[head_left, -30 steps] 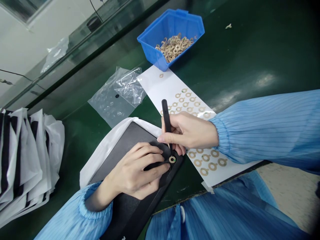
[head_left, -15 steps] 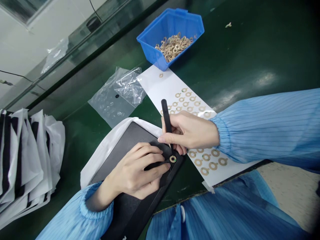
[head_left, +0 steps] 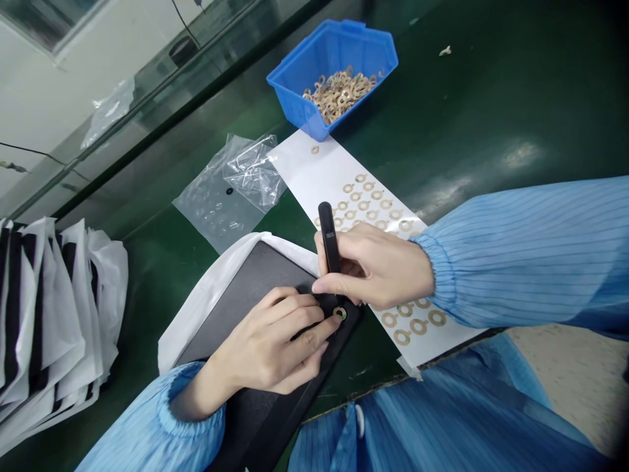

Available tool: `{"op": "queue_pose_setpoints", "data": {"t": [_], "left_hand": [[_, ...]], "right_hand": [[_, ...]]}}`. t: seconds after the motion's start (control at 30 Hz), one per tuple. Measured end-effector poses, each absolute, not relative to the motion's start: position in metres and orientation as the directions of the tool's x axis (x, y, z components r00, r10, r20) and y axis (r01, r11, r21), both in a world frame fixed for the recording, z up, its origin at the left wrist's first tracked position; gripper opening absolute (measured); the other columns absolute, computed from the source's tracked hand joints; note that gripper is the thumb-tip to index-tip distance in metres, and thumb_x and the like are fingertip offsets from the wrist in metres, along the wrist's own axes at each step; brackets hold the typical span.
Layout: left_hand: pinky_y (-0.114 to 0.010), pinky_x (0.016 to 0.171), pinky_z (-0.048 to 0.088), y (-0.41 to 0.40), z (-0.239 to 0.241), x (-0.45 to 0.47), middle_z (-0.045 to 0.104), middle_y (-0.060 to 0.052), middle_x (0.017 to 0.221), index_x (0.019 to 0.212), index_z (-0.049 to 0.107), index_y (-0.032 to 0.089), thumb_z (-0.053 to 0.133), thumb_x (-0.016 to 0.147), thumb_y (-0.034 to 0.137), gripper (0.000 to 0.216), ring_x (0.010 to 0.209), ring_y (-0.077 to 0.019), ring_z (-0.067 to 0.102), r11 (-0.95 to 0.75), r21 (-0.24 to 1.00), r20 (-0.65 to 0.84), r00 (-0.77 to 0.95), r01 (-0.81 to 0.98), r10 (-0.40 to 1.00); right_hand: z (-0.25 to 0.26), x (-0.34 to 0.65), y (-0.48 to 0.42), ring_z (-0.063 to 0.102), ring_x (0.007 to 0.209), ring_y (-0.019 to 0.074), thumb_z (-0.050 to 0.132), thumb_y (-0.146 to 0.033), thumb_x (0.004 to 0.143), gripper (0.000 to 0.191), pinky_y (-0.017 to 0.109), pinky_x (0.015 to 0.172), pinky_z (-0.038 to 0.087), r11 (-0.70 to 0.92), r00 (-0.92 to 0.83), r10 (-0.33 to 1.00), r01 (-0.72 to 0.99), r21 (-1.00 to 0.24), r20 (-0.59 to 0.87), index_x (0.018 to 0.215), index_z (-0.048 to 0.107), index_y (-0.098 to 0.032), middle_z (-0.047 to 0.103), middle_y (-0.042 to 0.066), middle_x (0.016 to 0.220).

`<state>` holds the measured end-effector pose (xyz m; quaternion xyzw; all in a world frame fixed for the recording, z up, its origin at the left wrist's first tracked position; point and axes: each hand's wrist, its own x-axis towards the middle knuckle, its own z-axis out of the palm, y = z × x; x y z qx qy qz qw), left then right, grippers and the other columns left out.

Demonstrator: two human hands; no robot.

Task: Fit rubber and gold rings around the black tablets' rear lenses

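In the head view, my right hand (head_left: pixel 381 265) is closed around black tweezers (head_left: pixel 328 226) held nearly upright, tips down. The tips meet a small tan ring (head_left: pixel 343 315) with a green spot, which lies near the corner of a flat black device (head_left: pixel 230 288). My left hand (head_left: pixel 275 341) rests over the device with its fingers stretched out and apart; one fingertip touches the ring. A white cloth-like sleeve (head_left: pixel 201 295) lies under the device's upper edges. Under my right forearm is a white sheet (head_left: pixel 299 160) bearing rows of tan ring pieces (head_left: pixel 363 205).
A blue bin (head_left: pixel 295 98) of loose tan rings stands at the sheet's far end. Left of the sheet lies a clear plastic bag (head_left: pixel 211 203) with a small black disc. Several white-sleeved dark panels (head_left: pixel 63 314) stand in a row at far left on the green table (head_left: pixel 491 118).
My left fingertip has moved onto the ring, partly covering it. My right hand and the tweezers have shifted slightly down.
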<state>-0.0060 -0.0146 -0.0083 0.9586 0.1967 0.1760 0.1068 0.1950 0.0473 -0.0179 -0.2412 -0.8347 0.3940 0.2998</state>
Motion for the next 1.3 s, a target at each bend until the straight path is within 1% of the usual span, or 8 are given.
{"op": "queue_pose_setpoints", "data": {"t": [0.17, 0.33, 0.47, 0.63, 0.8, 0.97, 1.13, 1.3], "left_hand": [[-0.035, 0.081, 0.047, -0.017, -0.009, -0.005, 0.064, -0.01, 0.089, 0.104, 0.061, 0.005, 0.053, 0.081, 0.007, 0.025, 0.09, -0.0188, 0.059, -0.901, 0.254, 0.289, 0.861, 0.352, 0.418], [-0.034, 0.075, 0.048, -0.02, -0.011, -0.003, 0.062, -0.009, 0.085, 0.105, 0.06, 0.006, 0.053, 0.081, 0.007, 0.025, 0.083, -0.0181, 0.057, -0.885, 0.207, 0.313, 0.829, 0.416, 0.463], [-0.034, 0.073, 0.048, -0.025, -0.01, 0.002, 0.06, -0.008, 0.083, 0.104, 0.061, 0.006, 0.053, 0.081, 0.006, 0.025, 0.084, -0.0188, 0.055, -0.863, 0.187, 0.319, 0.802, 0.469, 0.505], [-0.036, 0.073, 0.046, -0.032, -0.008, 0.007, 0.058, -0.01, 0.086, 0.104, 0.063, 0.007, 0.053, 0.081, 0.007, 0.025, 0.09, -0.0217, 0.054, -0.809, 0.222, 0.304, 0.75, 0.544, 0.588], [-0.036, 0.073, 0.045, -0.035, -0.009, 0.007, 0.055, -0.009, 0.087, 0.104, 0.064, 0.011, 0.053, 0.081, 0.007, 0.025, 0.09, -0.0214, 0.053, -0.758, 0.26, 0.315, 0.69, 0.598, 0.652], [-0.035, 0.073, 0.043, -0.037, -0.01, 0.008, 0.055, -0.008, 0.082, 0.101, 0.064, 0.009, 0.055, 0.079, 0.005, 0.024, 0.089, -0.0208, 0.053, -0.768, 0.246, 0.348, 0.686, 0.591, 0.639], [-0.037, 0.075, 0.042, -0.039, -0.009, 0.012, 0.057, -0.01, 0.087, 0.101, 0.064, 0.009, 0.053, 0.081, 0.007, 0.023, 0.09, -0.0214, 0.054, -0.755, 0.21, 0.321, 0.685, 0.621, 0.654], [-0.036, 0.076, 0.042, -0.039, -0.009, 0.012, 0.057, -0.006, 0.079, 0.097, 0.065, 0.011, 0.052, 0.081, 0.007, 0.021, 0.088, -0.0193, 0.055, -0.758, 0.195, 0.361, 0.673, 0.622, 0.645]], "right_hand": [[-0.02, 0.196, 0.046, 0.044, 0.05, 0.0077, 0.058, -0.023, 0.082, 0.015, 0.021, 0.05, 0.033, 0.598, -0.703, 0.618, 0.129, -0.791, 0.352, 0.071, 0.053, -0.013, 0.049, -0.003, 0.06], [-0.019, 0.196, 0.045, 0.042, 0.05, 0.0075, 0.056, -0.023, 0.083, 0.015, 0.021, 0.05, 0.032, 0.622, -0.703, 0.605, 0.125, -0.773, 0.373, 0.072, 0.052, -0.014, 0.049, -0.003, 0.062], [-0.019, 0.196, 0.043, 0.042, 0.049, 0.0086, 0.054, -0.024, 0.084, 0.015, 0.022, 0.051, 0.033, 0.611, -0.676, 0.639, 0.156, -0.776, 0.367, 0.072, 0.051, -0.015, 0.049, -0.003, 0.06], [-0.021, 0.195, 0.045, 0.047, 0.053, 0.0116, 0.054, -0.028, 0.084, 0.018, 0.024, 0.053, 0.035, 0.579, -0.637, 0.683, 0.173, -0.797, 0.358, 0.072, 0.05, -0.016, 0.049, -0.002, 0.057], [-0.023, 0.195, 0.045, 0.045, 0.049, 0.0098, 0.054, -0.028, 0.083, 0.018, 0.022, 0.05, 0.034, 0.6, -0.627, 0.668, 0.136, -0.789, 0.4, 0.07, 0.048, -0.016, 0.049, -0.003, 0.056], [-0.019, 0.197, 0.041, 0.043, 0.048, 0.0072, 0.055, -0.025, 0.084, 0.016, 0.019, 0.049, 0.034, 0.625, -0.654, 0.629, 0.104, -0.773, 0.42, 0.073, 0.049, -0.015, 0.049, -0.003, 0.06], [-0.02, 0.197, 0.039, 0.042, 0.048, 0.0064, 0.055, -0.022, 0.083, 0.013, 0.019, 0.049, 0.035, 0.655, -0.653, 0.603, 0.077, -0.752, 0.458, 0.075, 0.049, -0.014, 0.049, -0.003, 0.063], [-0.02, 0.199, 0.038, 0.041, 0.049, 0.0069, 0.054, -0.022, 0.085, 0.014, 0.02, 0.05, 0.035, 0.683, -0.669, 0.583, 0.096, -0.724, 0.461, 0.074, 0.05, -0.015, 0.047, -0.003, 0.062]]}}
